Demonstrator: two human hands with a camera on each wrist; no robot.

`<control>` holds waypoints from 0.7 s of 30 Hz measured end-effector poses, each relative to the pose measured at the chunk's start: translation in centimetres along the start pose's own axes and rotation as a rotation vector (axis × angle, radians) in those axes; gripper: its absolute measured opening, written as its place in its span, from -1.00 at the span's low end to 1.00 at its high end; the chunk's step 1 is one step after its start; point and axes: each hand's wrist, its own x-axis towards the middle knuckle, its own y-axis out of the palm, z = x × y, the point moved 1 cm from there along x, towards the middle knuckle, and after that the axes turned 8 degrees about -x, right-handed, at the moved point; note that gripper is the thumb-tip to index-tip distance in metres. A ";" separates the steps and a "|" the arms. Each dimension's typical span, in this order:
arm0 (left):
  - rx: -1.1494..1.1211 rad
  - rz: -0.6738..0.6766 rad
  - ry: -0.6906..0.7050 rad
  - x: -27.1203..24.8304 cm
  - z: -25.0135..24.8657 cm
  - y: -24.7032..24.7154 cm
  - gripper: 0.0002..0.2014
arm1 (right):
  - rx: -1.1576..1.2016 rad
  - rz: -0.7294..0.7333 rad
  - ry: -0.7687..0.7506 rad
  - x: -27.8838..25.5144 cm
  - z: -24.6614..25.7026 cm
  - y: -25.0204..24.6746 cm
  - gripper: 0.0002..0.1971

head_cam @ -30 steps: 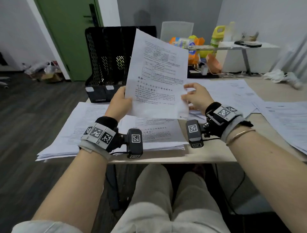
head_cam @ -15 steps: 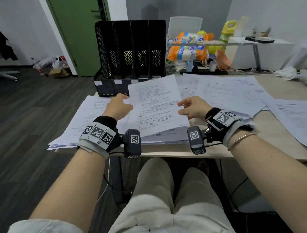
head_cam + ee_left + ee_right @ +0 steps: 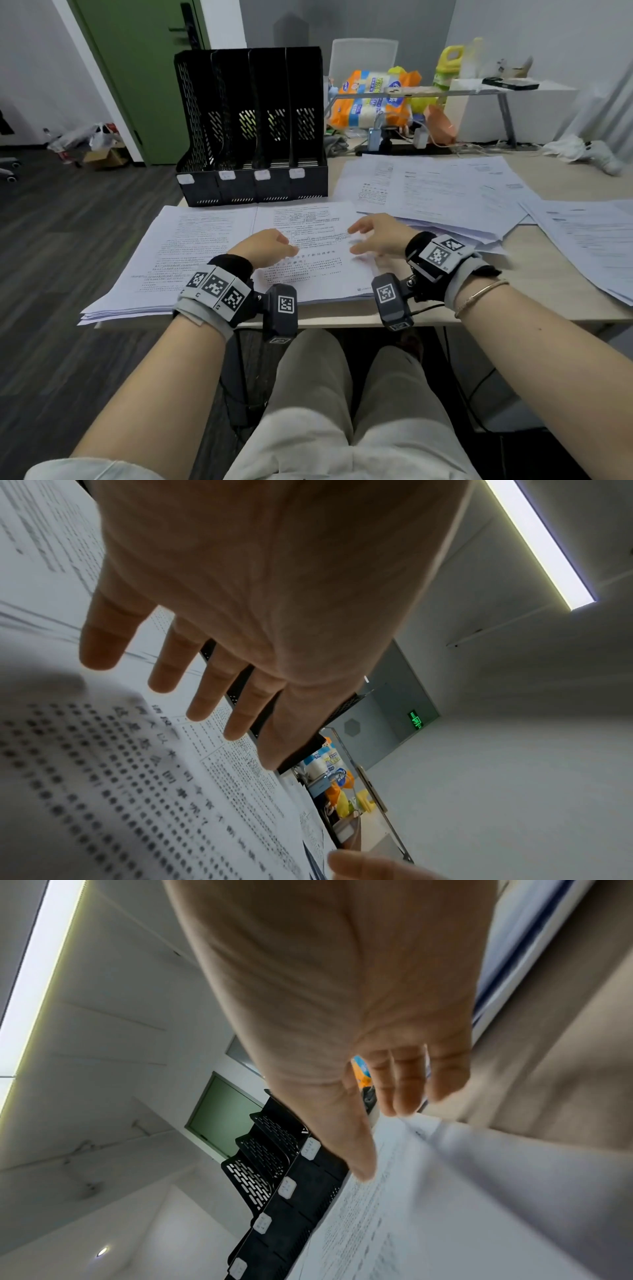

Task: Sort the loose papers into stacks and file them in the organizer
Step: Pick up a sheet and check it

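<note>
A printed sheet (image 3: 308, 270) lies flat on top of a paper stack at the table's front middle, and shows close up in the left wrist view (image 3: 137, 791). My left hand (image 3: 263, 246) is low over its left part with fingers straight and spread (image 3: 192, 696), holding nothing. My right hand (image 3: 373, 236) is over its right edge, fingers loosely extended (image 3: 394, 1096) and blurred, also holding nothing. Whether either hand touches the sheet is unclear. The black four-slot mesh organizer (image 3: 253, 130) stands upright behind the stack, its slots showing no papers.
A second stack (image 3: 178, 260) lies to the left and overhangs the table's front-left corner. Loose sheets (image 3: 438, 195) spread across the right half, with more (image 3: 589, 240) at the far right edge. Packages and bottles (image 3: 373, 99) crowd the back behind the table.
Both hands brought the sheet down from upright to flat on the middle stack and let go of it. The hands now hang open over it.
</note>
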 end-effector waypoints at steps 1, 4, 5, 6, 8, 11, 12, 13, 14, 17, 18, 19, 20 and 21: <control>0.010 0.011 -0.002 0.0 -0.1 0.1 -0.53 | -0.019 -0.038 -0.017 0.1 0.0 -0.3 -0.55; 0.037 0.004 0.012 0.2 -0.7 0.2 -0.56 | -0.042 -0.037 -0.016 0.2 -0.1 -1.0 -0.57; 0.037 -0.010 0.025 0.4 -1.2 0.1 -0.54 | -0.054 -0.029 -0.010 0.2 -0.2 -1.4 -0.58; 0.030 -0.020 0.046 0.6 -1.8 0.0 -0.53 | -0.064 -0.030 -0.012 0.2 -0.3 -1.8 -0.59; 0.009 -0.026 0.099 0.9 -3.4 -0.1 -0.52 | -0.049 -0.060 -0.014 0.2 -0.7 -2.6 -0.63; -0.002 -0.011 0.173 1.6 -6.1 0.1 -0.52 | 0.020 -0.160 -0.006 0.0 -1.7 -4.2 -0.70; 0.002 -0.009 0.193 1.9 -6.9 0.3 -0.52 | 0.058 -0.223 0.004 -0.1 -2.2 -4.8 -0.74; 0.005 -0.008 0.211 2.2 -7.6 0.6 -0.52 | 0.110 -0.300 0.019 -0.3 -2.8 -5.4 -0.76; 0.004 -0.006 0.227 2.6 -8.3 1.0 -0.52 | 0.166 -0.373 0.037 -0.5 -3.3 -6.0 -0.78; 0.007 0.049 0.258 3.5 -10.4 2.6 -0.53 | 0.206 -0.455 0.083 -1.1 -5.4 -7.7 -0.79; 0.023 0.069 0.270 3.8 -11.1 3.2 -0.53 | 0.167 -0.433 0.084 -1.3 -6.2 -8.2 -0.79; 0.041 0.083 0.281 4.0 -11.7 3.8 -0.53 | 0.118 -0.393 0.076 -1.4 -7.0 -8.6 -0.79; 0.053 0.093 0.290 4.3 -12.2 4.3 -0.53 | 0.069 -0.342 0.066 -1.6 -7.6 -9.0 -0.79; 0.057 0.103 0.293 4.7 -12.6 4.7 -0.53 | 0.035 -0.293 0.059 -1.6 -8.3 -9.3 -0.79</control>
